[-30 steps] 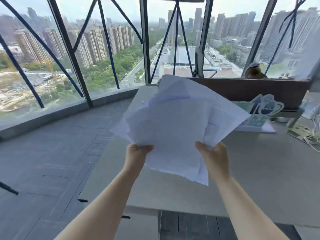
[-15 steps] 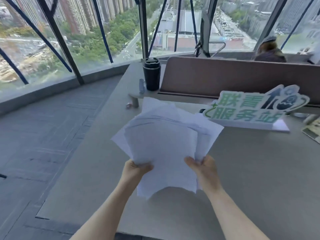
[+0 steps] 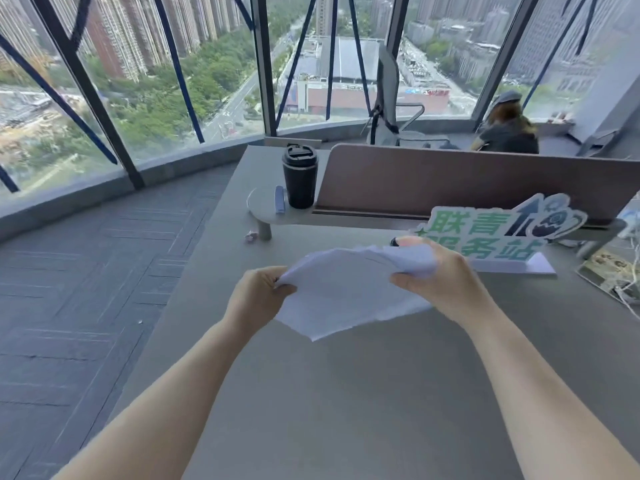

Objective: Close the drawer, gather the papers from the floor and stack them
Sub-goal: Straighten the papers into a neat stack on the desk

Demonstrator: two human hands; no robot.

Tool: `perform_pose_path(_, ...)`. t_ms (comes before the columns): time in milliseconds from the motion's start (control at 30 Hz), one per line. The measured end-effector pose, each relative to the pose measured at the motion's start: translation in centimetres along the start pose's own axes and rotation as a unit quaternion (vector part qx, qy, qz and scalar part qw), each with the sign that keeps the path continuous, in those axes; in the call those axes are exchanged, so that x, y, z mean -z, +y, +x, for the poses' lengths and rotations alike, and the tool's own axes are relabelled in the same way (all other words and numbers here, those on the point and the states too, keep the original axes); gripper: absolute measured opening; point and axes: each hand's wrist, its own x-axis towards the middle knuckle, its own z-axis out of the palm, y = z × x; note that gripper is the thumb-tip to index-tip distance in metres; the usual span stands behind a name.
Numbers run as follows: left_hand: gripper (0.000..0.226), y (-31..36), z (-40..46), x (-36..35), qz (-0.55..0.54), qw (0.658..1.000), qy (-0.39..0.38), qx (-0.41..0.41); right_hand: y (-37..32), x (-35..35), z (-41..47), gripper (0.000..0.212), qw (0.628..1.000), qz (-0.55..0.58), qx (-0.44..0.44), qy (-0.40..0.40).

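Note:
A loose bundle of white papers (image 3: 346,292) is held low over the grey desk (image 3: 346,410), tilted nearly flat with its near corner hanging down. My left hand (image 3: 258,297) grips the bundle's left edge. My right hand (image 3: 438,275) clasps the right side from above, fingers over the top sheets. The sheets are unevenly fanned. No drawer shows in this view.
A black travel cup (image 3: 300,176) and a small blue object (image 3: 279,199) stand on a raised shelf (image 3: 263,211) at the back. A green-lettered sign (image 3: 495,233) sits right behind the papers, before a brown divider (image 3: 450,178). A person (image 3: 507,129) sits beyond. Cables (image 3: 627,292) lie at right.
The papers came down from an upright spread to a nearly flat hold over the desk. My hands shifted from the bottom edge to the two sides. The view tilted downward.

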Motion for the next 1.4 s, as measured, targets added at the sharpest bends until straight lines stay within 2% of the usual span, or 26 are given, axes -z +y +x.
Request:
perform_pose_path(67,0.033,0.7,0.9,1.3,0.091,0.994,-0.030,-0.047,-0.3,-0.6,0.1,0.021,0.998,-0.001,-0.050,-0.032)
perform_pose_path(167,0.018,1.6,1.7,2.3,0.233,0.963,-0.076,-0.114,0.9,-2.4,-0.6,0.032,0.993,0.032,-0.107,-0.035)
perform_pose_path(233,0.019,2.0,1.8,2.4,0.286,0.943,-0.102,-0.136,1.9,-3.7,-1.1,0.034,0.989,0.069,-0.130,-0.018)
perform_pose_path(333,0.022,0.5,1.9,2.9,0.291,0.941,-0.055,-0.163,3.9,-5.3,-1.7,0.039,0.973,0.171,-0.152,0.037)
perform_pose_path(400,0.017,-1.6,1.9,3.7,0.251,0.960,0.032,-0.122,5.2,-5.4,-2.1,0.037,0.957,0.235,-0.153,0.078)
perform_pose_path(433,0.033,-2.7,1.9,4.1,0.189,0.978,0.064,-0.053,5.7,-5.3,-2.3,0.029,0.953,0.245,-0.153,0.095)
perform_pose_path(467,0.053,-3.5,1.7,4.5,0.095,0.992,0.073,0.027,6.3,-5.1,-2.4,0.021,0.950,0.250,-0.151,0.108)
perform_pose_path(500,0.069,-4.3,1.3,4.6,-0.013,0.994,0.058,0.094,6.7,-4.9,-2.5,0.012,0.948,0.259,-0.148,0.115)
perform_pose_path(533,0.077,-4.6,0.8,4.4,-0.111,0.985,0.021,0.127,6.8,-4.7,-2.6,0.013,0.944,0.274,-0.139,0.116)
perform_pose_path(633,0.086,-5.4,0.2,2.4,-0.258,0.957,-0.066,0.112,7.3,-4.9,-2.4,0.030,0.943,0.299,-0.104,0.106)
perform_pose_path(700,0.097,-5.3,1.0,1.5,-0.324,0.939,-0.058,0.102,7.7,-5.2,-1.9,0.035,0.941,0.309,-0.090,0.107)
perform_pose_path(733,0.095,-5.4,1.6,1.2,-0.345,0.933,-0.060,0.083,7.9,-5.2,-1.6,0.038,0.941,0.309,-0.084,0.109)
perform_pose_path(800,0.080,-5.3,2.7,1.0,-0.358,0.929,-0.085,0.035,8.5,-5.0,-1.1,0.040,0.947,0.297,-0.068,0.107)
perform_pose_path(900,0.047,-4.9,3.5,1.4,-0.334,0.936,-0.110,0.014,8.7,-4.0,-0.5,0.036,0.961,0.268,-0.011,0.063)
perform_pose_path(967,0.041,-5.0,3.8,1.3,-0.337,0.936,-0.106,0.011,8.7,-3.4,-0.2,0.045,0.970,0.241,0.014,0.041)
perform_pose_path(1100,0.031,-5.8,3.1,-1.0,-0.354,0.930,-0.032,0.088,9.2,-5.1,0.2,0.036,0.965,0.257,-0.031,0.035)
perform_pose_path(1200,0.029,-7.1,1.2,-4.4,-0.341,0.927,-0.001,0.158,11.8,-8.5,-0.3,0.032,0.958,0.261,-0.111,0.045)
perform_pose_path(1300,0.024,-8.5,-0.3,-7.0,-0.313,0.924,0.025,0.218,14.1,-11.0,-1.4,0.006,0.946,0.261,-0.171,0.085)
perform_pose_path(1400,0.023,-8.9,-0.3,-7.5,-0.306,0.924,0.047,0.223,15.1,-11.5,-1.7,0.024,0.938,0.286,-0.165,0.106)
